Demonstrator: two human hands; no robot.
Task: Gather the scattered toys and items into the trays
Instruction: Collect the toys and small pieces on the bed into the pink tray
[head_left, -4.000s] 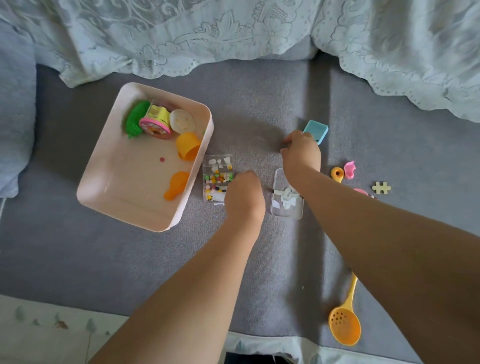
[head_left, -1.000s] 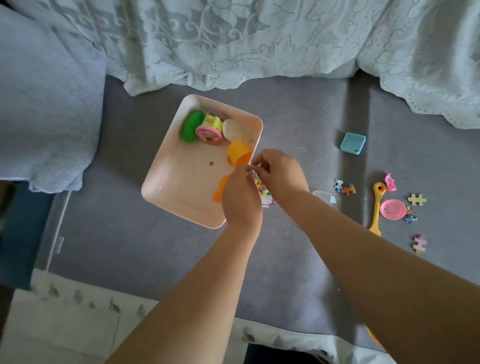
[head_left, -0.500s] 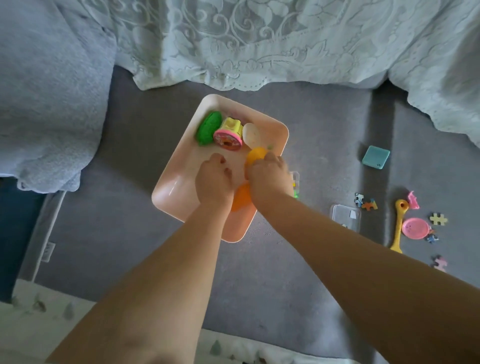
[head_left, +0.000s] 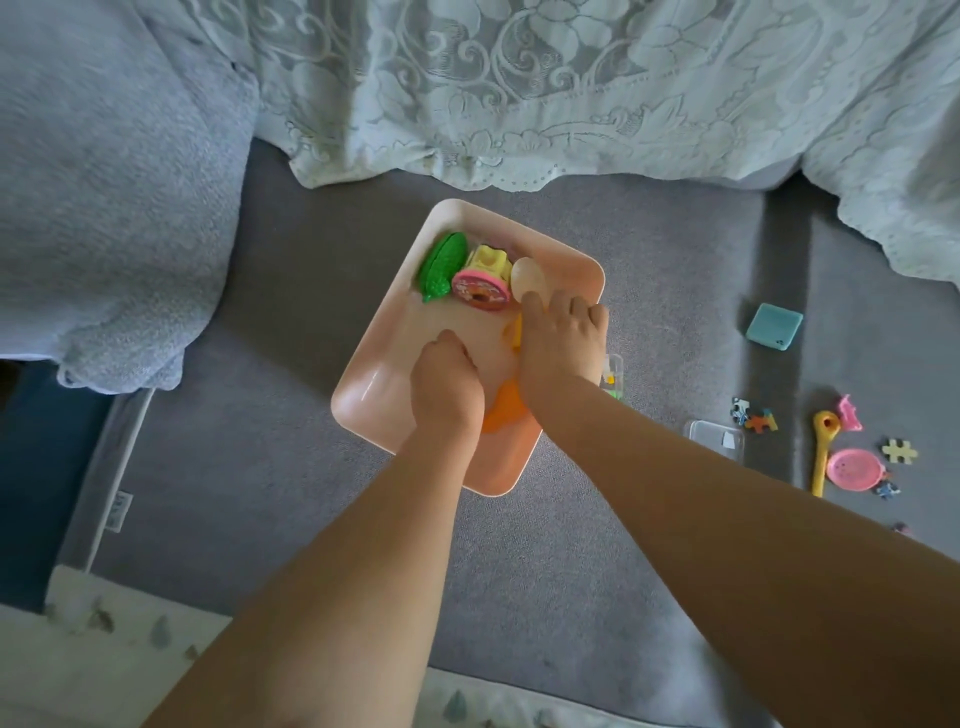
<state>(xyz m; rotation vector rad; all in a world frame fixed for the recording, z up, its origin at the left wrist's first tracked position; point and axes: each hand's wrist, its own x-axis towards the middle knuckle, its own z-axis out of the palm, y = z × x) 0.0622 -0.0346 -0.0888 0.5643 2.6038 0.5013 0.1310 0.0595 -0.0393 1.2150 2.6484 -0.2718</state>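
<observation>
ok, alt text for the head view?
Both hands, left and right, reach into a pink tray of toys on a grey mat. A teal square, yellow spoon and puzzle pieces lie scattered to the right.

- Pale pink rectangular plastic tray (head_left: 387, 395): smooth, faintly glossy.
- Green ridged plastic toy (head_left: 441, 265): shiny, bumpy.
- Grey woven couch fabric (head_left: 260, 467): matt, rough.
- White lace cloth (head_left: 519, 88): patterned openwork.
- Small clear plastic box (head_left: 714, 436): glossy.

Both hands reach into the pink tray (head_left: 363, 400): the left hand (head_left: 447, 387) curled, the right hand (head_left: 563, 343) over orange toys (head_left: 501, 410) (grip hidden).
</observation>
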